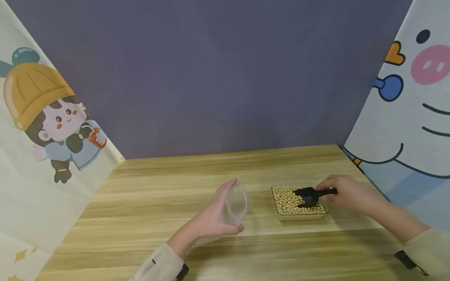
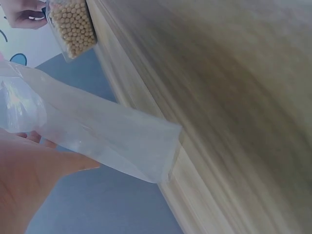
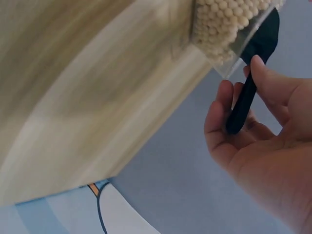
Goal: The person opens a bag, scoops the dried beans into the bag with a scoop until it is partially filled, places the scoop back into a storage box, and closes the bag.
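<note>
My right hand (image 1: 346, 193) grips the handle of a black scoop (image 1: 309, 196), its thumb laid along the top in the right wrist view. The scoop's bowl rests among pale yellow soybeans (image 1: 286, 201) that fill a clear rectangular container (image 1: 302, 217) on the table. To the left, my left hand (image 1: 218, 214) holds a translucent plastic bag (image 1: 237, 203) by its mouth, fingers at the far side and thumb at the near side. The mouth gapes toward the container. Seen from the left wrist, the bag (image 2: 112, 129) looks flat, with no beans visible in it.
The wood-grain table (image 1: 147, 195) runs back to a plain grey-blue wall (image 1: 225, 78). Cartoon-printed panels stand at the left (image 1: 21, 164) and right (image 1: 425, 156) sides. The container sits right of centre, a short gap from the bag.
</note>
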Motion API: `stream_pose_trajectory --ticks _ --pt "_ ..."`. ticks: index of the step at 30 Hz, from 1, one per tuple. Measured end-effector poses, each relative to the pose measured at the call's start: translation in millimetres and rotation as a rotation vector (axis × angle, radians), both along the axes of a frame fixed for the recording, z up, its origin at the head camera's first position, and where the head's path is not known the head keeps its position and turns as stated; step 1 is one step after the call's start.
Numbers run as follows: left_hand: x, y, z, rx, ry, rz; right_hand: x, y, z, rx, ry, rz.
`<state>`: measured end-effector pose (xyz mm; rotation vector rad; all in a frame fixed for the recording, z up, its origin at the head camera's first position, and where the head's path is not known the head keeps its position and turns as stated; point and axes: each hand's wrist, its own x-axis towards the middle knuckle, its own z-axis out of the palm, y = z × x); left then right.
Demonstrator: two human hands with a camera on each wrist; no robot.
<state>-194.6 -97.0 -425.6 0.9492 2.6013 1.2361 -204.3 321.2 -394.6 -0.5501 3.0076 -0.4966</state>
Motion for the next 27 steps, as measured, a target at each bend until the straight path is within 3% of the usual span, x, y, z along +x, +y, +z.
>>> stream_pose_trajectory --ticks 10,20,27 --pt "-3.8 9.8 -1.1 -0.021 0.019 -0.001 -1.3 4.7 -10.7 -0.102 -0.036 -0.009" --pt "-8.1 16.8 -1.3 -0.085 0.025 0.015 1.6 29.3 -22.1 -0.253 -0.141 -0.104" --pt "-14.3 25.1 -1.3 -0.134 0.032 0.03 0.2 35.4 -23.3 -0.284 -0.122 -0.137"
